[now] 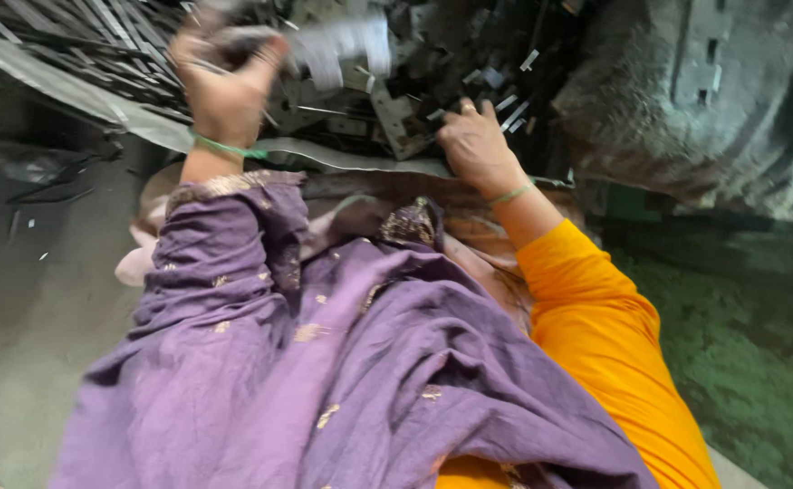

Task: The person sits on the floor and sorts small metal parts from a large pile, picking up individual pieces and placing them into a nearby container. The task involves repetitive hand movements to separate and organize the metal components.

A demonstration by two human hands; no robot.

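Metal scrap (396, 113) just beside right hand (476, 145) (left hand (224, 86) raised, blurred).

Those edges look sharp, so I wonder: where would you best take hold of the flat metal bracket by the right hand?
Likely by the flat metal bracket's long side edges, coming from above near the right hand: it lies flat on the scrap pile, its far end buried.

Purple gold-flecked shawl (324, 362); orange sleeve (605, 335); green bangles (229, 148).
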